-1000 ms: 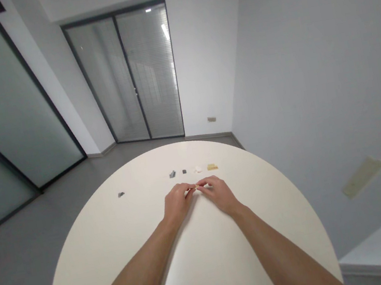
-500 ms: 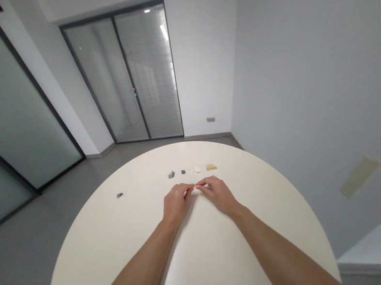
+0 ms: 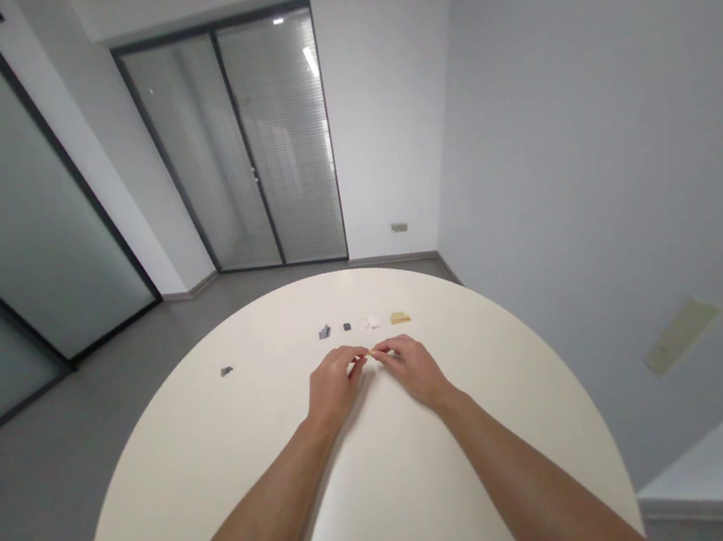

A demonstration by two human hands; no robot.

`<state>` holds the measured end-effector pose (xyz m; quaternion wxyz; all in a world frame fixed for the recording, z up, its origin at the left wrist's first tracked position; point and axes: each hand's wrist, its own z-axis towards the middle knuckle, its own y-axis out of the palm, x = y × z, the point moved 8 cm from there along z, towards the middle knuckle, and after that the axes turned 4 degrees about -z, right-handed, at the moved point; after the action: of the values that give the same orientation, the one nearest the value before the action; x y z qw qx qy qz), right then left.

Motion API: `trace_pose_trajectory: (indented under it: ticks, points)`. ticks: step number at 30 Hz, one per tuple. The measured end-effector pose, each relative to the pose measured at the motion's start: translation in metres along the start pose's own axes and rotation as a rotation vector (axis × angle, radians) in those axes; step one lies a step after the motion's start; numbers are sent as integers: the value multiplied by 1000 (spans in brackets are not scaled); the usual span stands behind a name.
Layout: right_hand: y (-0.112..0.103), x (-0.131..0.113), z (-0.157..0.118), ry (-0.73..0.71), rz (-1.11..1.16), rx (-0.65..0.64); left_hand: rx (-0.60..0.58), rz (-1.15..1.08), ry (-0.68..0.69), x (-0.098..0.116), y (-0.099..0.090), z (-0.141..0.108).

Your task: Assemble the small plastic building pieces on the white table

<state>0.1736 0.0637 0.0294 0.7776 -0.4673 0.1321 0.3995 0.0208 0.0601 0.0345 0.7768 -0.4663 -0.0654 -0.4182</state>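
My left hand (image 3: 337, 381) and my right hand (image 3: 413, 367) meet fingertip to fingertip above the white table. Both are closed in a pinch on a tiny yellowish piece (image 3: 369, 353), mostly covered by the fingers, so its kind does not show. Just beyond the hands lies a row of small things: grey pieces (image 3: 325, 332), a dark piece (image 3: 347, 326), white pieces (image 3: 371, 323) and yellow pieces (image 3: 400, 318). Off to the left sits another little grey and dark piece (image 3: 226, 371).
The round white table (image 3: 179, 470) has its curved edge on both sides and at the far end. A grey wall (image 3: 588, 128) stands close on the right, with a tape strip (image 3: 682, 335) on it. Beyond the table is a glass door (image 3: 243, 151).
Both hands stay in almost the same place, fingertips still together on the tiny piece. The whole view shifts very slightly; the pieces on the table have not moved.
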Motion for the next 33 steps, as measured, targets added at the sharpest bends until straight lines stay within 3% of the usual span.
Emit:
trace_pose_trajectory:
  ticks: [33]
  points:
    - [-4, -4, 0, -27, 19, 44, -20, -23, -52, 1, -1, 1]
